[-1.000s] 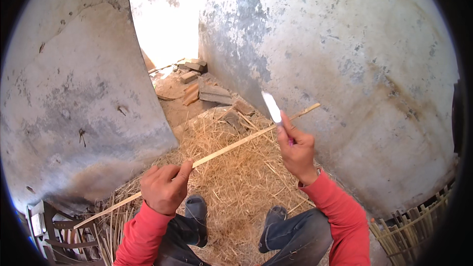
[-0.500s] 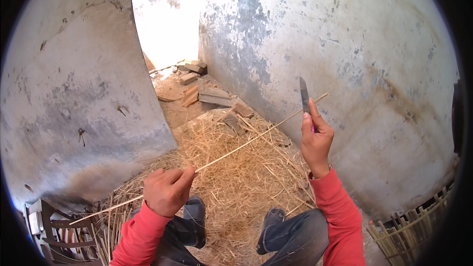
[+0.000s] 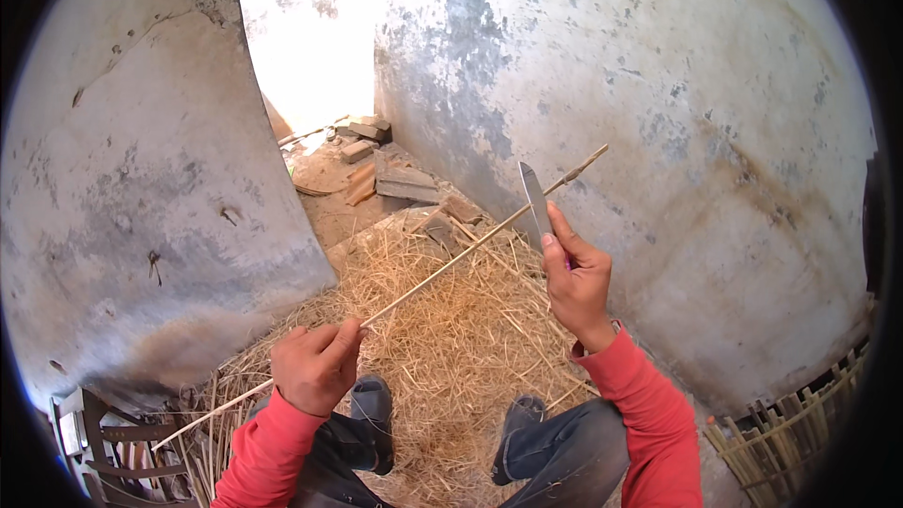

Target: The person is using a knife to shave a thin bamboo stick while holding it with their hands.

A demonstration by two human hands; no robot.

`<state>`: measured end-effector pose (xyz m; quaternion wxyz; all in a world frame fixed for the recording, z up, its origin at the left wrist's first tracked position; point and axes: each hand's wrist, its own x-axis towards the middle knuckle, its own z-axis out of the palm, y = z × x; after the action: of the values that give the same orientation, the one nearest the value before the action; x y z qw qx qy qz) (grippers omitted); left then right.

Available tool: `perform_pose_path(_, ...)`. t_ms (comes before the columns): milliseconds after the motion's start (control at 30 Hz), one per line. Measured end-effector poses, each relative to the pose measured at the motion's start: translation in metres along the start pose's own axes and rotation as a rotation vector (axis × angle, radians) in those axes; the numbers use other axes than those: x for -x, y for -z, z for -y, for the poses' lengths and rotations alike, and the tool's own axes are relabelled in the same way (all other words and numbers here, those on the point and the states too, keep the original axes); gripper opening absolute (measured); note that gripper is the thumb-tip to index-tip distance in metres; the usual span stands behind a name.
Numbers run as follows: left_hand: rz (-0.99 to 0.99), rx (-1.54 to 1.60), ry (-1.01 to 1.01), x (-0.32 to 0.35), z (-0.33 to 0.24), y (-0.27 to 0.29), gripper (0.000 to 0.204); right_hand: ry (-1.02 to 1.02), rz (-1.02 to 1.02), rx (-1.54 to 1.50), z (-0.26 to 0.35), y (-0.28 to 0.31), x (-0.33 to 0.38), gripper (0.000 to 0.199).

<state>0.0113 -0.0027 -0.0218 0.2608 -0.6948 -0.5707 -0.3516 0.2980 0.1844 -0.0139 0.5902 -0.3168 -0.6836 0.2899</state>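
Observation:
A long thin pale stick (image 3: 450,263), which looks like split bamboo, slants from lower left to upper right in front of me. My left hand (image 3: 318,364) is closed round its lower part, and the tail end sticks out past my wrist. My right hand (image 3: 578,275) grips a knife (image 3: 536,198) by its handle, mostly hidden but with a bit of purple or pink showing. The grey blade points up and crosses the stick below its darker, knotted far end (image 3: 585,165). Whether the right fingers also press the stick is unclear.
Pale shavings (image 3: 451,348) cover the floor around my shoes. Bricks and slabs (image 3: 404,179) lie by the bright opening between two peeling walls (image 3: 640,85). A dark chair-like frame (image 3: 103,442) stands at lower left, with thin sticks beside it. A slatted basket (image 3: 790,447) is at lower right.
My right hand with the knife has moved left and slightly down along the stick. The blade leans more to the left, and the stick's far end has risen and shows a knot.

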Motion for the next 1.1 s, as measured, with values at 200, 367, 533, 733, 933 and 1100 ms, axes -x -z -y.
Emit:
perform_pose_path(200,0.097,0.005,-0.043,-0.001,-0.005,0.006,0.025,-0.042,-0.089,-0.032,-0.001,0.014,-0.012,0.043)
perform_pose_path(367,0.066,0.01,-0.009,-0.001,-0.003,0.0,0.024,0.112,0.107,0.037,0.006,-0.012,0.011,0.044)
perform_pose_path(533,0.036,0.063,0.013,-0.004,-0.007,0.0,0.022,-0.047,-0.096,-0.069,0.0,0.01,-0.013,0.042)
perform_pose_path(733,0.068,0.004,0.011,-0.001,-0.003,-0.005,0.021,0.21,0.306,0.073,0.019,-0.034,0.03,0.043)
perform_pose_path(933,0.032,-0.005,0.021,-0.002,-0.004,-0.006,0.02,-0.035,0.069,-0.005,0.017,-0.012,-0.002,0.043)
perform_pose_path(1100,0.084,-0.01,-0.004,-0.003,-0.007,-0.009,0.021,0.138,0.39,0.046,0.022,-0.041,0.038,0.042)
